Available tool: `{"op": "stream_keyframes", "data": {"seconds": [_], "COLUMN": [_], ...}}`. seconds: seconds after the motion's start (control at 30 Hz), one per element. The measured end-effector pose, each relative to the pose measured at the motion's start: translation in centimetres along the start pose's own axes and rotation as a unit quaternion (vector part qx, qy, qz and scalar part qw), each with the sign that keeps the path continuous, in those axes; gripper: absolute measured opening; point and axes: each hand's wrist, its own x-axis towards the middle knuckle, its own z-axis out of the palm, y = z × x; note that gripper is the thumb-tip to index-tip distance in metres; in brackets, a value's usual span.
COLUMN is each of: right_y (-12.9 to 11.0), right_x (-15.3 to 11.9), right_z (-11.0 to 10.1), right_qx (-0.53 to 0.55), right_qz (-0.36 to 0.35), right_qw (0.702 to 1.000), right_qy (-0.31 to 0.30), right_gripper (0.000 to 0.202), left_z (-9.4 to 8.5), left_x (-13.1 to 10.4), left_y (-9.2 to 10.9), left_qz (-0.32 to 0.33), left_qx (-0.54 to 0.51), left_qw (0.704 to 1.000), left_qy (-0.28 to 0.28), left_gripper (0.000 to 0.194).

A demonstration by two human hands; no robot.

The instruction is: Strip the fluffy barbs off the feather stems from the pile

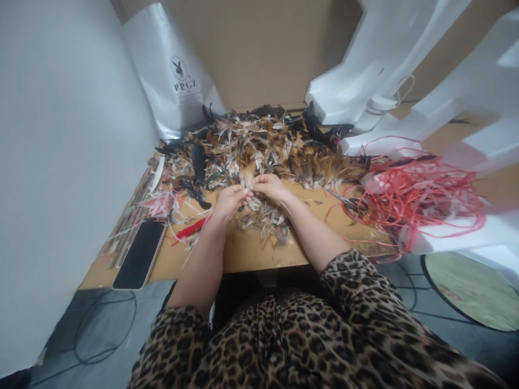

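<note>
My left hand [232, 202] and my right hand [268, 187] meet at the near edge of a large heap of brown, white and black feathers [267, 138]. Thumb and fingers of both hands are pinched together on a small pale feather tuft [247, 176], whose tip fans out just above the fingertips. Below the hands lie loose, fluffy grey-white feathers [270, 219] on the wooden table [263, 259]. A bright red feather piece [191, 229] rests left of my left wrist.
A phone [140, 254] lies at the table's front left, near pink-white strips [160, 205]. Scissors [343, 199] sit beside a tangle of red ribbon [425, 189] on the right. A silver bag [174, 75] stands behind left; a white cup-like container [379, 105] stands behind right.
</note>
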Motion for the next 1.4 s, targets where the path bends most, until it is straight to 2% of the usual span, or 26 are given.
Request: {"op": "stream_keyframes", "data": {"seconds": [0.27,0.57,0.9,1.23,1.4], "right_y": [-0.1,0.8,-0.1,0.0,0.1], "right_x": [-0.1,0.4,-0.3,-0.1,-0.1], "right_z": [0.0,-0.3,-0.1,0.0,0.1], "right_qx": [0.026,0.016,-0.02,-0.096,-0.07], "right_qz": [0.012,-0.008,-0.033,-0.071,-0.075], "right_qw": [1.0,1.0,0.998,0.993,0.995], "right_qy": [-0.002,-0.014,-0.039,0.008,0.008], "right_gripper": [0.021,0.021,0.025,0.026,0.025], "left_z": [0.1,0.1,-0.6,-0.4,-0.3], "left_x": [0.1,0.0,0.3,0.4,0.4], "left_y": [0.1,0.0,-0.3,-0.5,-0.4], "left_qz": [0.0,0.0,-0.018,-0.006,0.002], "left_qx": [-0.008,-0.024,-0.086,-0.049,-0.029], "left_qw": [1.0,0.999,0.996,0.999,0.999], "left_qy": [0.015,0.022,-0.006,0.015,0.03], "left_gripper": [0.016,0.019,0.019,0.02,0.019]}}
